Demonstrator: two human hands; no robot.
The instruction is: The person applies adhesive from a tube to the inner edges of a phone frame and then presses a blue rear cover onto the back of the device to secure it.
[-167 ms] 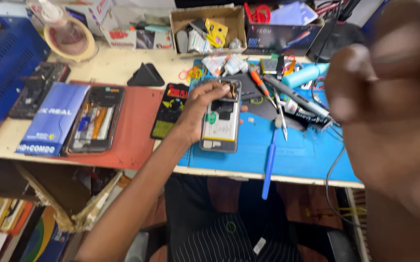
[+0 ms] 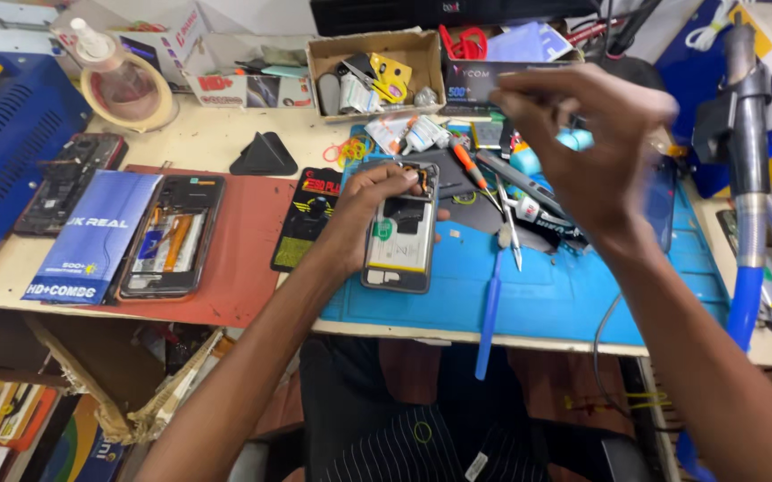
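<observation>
Beside opened phone (image 2: 399, 234): tweezers (image 2: 512, 234), screwdriver (image 2: 469, 167).

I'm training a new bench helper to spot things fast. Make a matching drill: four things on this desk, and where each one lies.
Things:
1. opened phone
2. second opened phone
3. black wedge
4. tweezers

Places:
A. on the red mat
B. on bare tabletop, behind the red mat
C. under the left hand, on the blue mat
D. on the blue mat, below the right hand

Pairs: 1-C, 2-A, 3-B, 4-D
</observation>
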